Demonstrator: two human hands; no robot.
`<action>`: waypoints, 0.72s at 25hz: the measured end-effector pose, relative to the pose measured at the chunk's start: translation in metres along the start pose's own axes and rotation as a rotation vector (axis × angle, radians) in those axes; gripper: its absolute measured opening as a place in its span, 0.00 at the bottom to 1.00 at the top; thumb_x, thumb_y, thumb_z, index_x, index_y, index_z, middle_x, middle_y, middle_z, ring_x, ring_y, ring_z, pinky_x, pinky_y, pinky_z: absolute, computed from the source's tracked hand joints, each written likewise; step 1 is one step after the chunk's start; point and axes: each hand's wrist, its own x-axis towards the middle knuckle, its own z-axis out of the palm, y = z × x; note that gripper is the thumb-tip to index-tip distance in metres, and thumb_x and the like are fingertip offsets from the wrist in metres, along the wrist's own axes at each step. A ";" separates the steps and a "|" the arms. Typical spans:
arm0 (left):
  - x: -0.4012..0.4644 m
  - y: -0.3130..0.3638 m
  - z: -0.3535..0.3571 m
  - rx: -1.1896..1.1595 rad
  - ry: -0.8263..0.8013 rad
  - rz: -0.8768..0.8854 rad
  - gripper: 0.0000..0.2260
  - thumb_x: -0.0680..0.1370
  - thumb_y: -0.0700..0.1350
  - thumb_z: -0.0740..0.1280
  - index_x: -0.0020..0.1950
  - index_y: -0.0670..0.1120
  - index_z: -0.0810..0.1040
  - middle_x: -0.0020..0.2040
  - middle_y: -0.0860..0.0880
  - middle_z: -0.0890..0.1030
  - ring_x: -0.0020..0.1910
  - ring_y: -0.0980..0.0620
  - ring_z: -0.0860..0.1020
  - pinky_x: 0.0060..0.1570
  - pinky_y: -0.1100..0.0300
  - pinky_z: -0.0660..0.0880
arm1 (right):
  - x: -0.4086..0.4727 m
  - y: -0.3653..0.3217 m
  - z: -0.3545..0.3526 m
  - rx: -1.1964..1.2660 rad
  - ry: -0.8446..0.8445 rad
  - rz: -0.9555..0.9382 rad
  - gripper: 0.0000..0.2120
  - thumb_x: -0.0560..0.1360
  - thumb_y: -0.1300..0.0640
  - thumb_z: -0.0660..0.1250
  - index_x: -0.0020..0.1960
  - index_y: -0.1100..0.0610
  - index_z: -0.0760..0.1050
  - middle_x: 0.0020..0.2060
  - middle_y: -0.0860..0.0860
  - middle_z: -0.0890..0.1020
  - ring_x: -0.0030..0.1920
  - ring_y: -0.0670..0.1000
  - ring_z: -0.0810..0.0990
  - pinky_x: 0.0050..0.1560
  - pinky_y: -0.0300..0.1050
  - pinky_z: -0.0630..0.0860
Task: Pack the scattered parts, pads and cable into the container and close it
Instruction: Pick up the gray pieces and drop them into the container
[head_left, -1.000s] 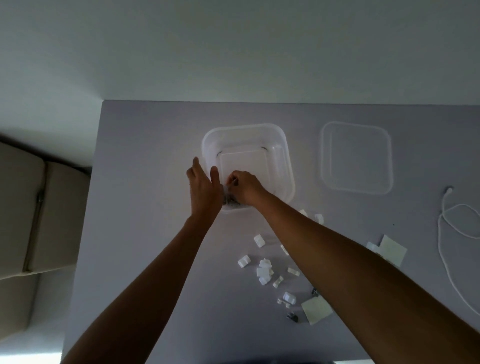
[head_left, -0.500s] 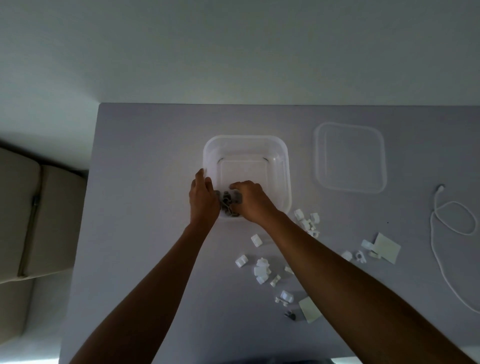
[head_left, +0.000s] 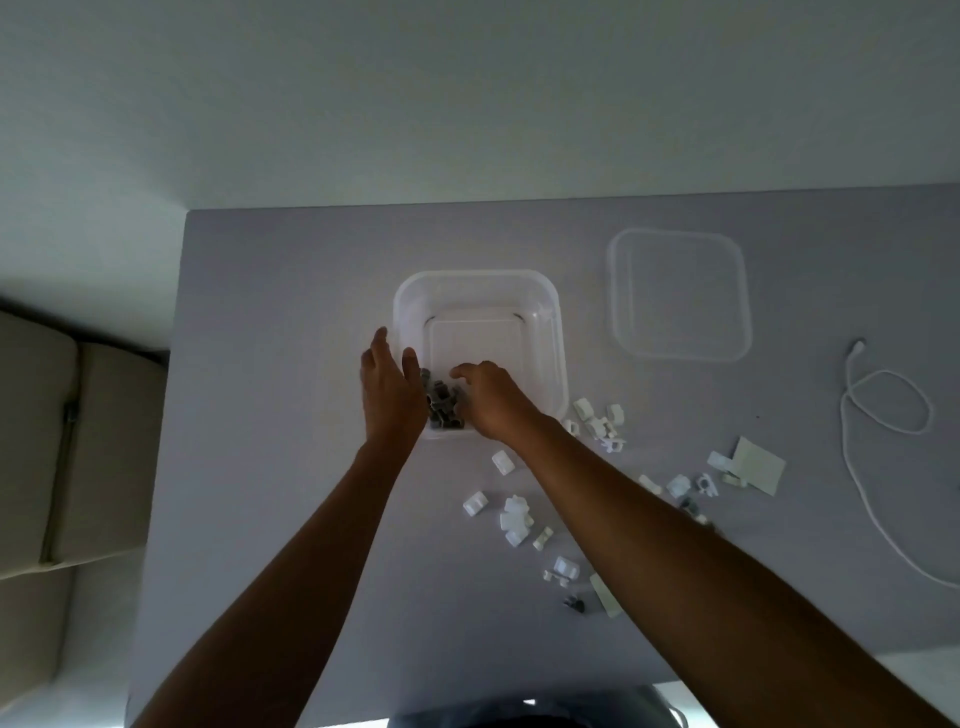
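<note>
No text, label, brand, number or sign can be read anywhere in this head-camera view: the clear plastic container (head_left: 550, 332), its lid (head_left: 679, 296), the white pads (head_left: 759, 464) and the small white parts (head_left: 514, 522) on the grey table (head_left: 291, 322) all show plain, unmarked surfaces in the dim light.

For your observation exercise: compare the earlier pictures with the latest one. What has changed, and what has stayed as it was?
The right hand has let dark parts drop into the container; its fingers are looser now. The left hand still rests at the container's near left wall. The lid, cable and white parts lie untouched on the table.
</note>
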 end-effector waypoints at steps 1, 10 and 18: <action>-0.003 0.007 -0.003 0.054 0.040 0.061 0.22 0.83 0.50 0.57 0.76 0.44 0.60 0.71 0.40 0.68 0.69 0.42 0.68 0.67 0.44 0.69 | -0.005 0.003 -0.004 0.034 0.066 -0.012 0.23 0.76 0.64 0.69 0.70 0.57 0.71 0.64 0.60 0.75 0.61 0.58 0.77 0.60 0.44 0.74; -0.091 0.078 0.063 0.096 -0.095 0.649 0.13 0.79 0.44 0.64 0.63 0.44 0.74 0.56 0.45 0.79 0.56 0.48 0.77 0.56 0.54 0.72 | -0.121 0.091 -0.059 0.262 0.782 0.021 0.09 0.75 0.67 0.68 0.54 0.58 0.79 0.49 0.51 0.82 0.46 0.44 0.79 0.49 0.25 0.71; -0.184 0.079 0.180 0.386 -0.791 0.809 0.13 0.78 0.47 0.65 0.62 0.48 0.75 0.60 0.48 0.78 0.57 0.47 0.75 0.57 0.49 0.74 | -0.229 0.235 -0.040 0.188 0.726 0.373 0.05 0.75 0.58 0.71 0.49 0.58 0.79 0.45 0.50 0.82 0.46 0.50 0.79 0.50 0.39 0.73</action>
